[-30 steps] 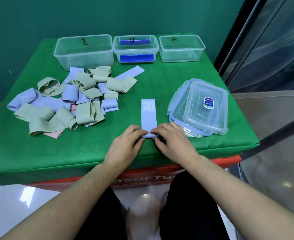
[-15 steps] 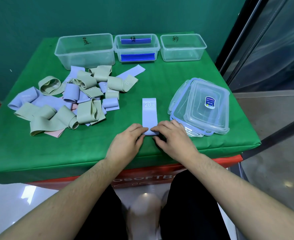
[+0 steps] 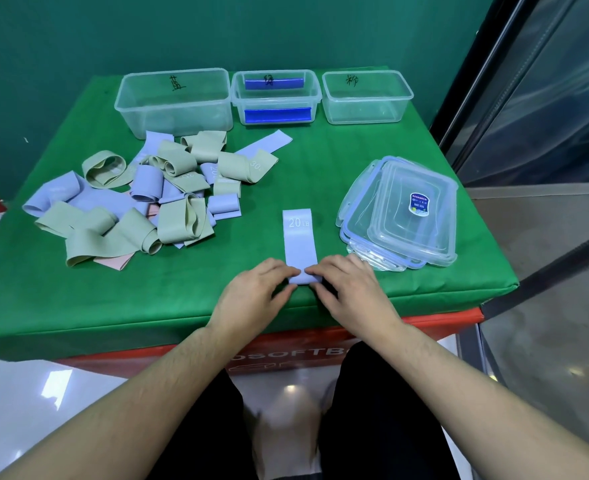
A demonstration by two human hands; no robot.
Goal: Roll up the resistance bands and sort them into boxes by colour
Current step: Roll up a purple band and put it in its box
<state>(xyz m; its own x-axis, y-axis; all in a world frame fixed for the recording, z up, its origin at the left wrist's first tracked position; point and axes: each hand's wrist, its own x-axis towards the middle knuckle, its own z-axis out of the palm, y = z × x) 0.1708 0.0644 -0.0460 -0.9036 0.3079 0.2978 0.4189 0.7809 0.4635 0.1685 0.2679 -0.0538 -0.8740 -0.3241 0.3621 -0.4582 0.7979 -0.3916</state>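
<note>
Low in the centre of the frame I have both hands on the near end of a lavender band (image 3: 299, 242) marked "20 LB", which lies flat on the green worktop (image 3: 327, 168) and runs away from me. My left hand (image 3: 251, 295) pinches the rolled near end from the left with curled fingers; my right hand (image 3: 350, 292) grips it from the right the same way, index fingertips almost meeting on the roll. The roll sits close to the worktop's near edge.

In the left half of the frame lies a loose pile of bands (image 3: 140, 202), sage green, lavender and at least one pink at its lower edge; they overlap too much for me to count. Along the far edge stand three clear boxes: a large box (image 3: 175, 102) at upper left, a middle box (image 3: 276, 97) with blue strips, and a right box (image 3: 365, 97), each with a handwritten mark. At centre right is a stack of clear lids (image 3: 403, 216), just beside my right hand and near the right edge.

Bare green cloth lies between the flat band and the boxes.
</note>
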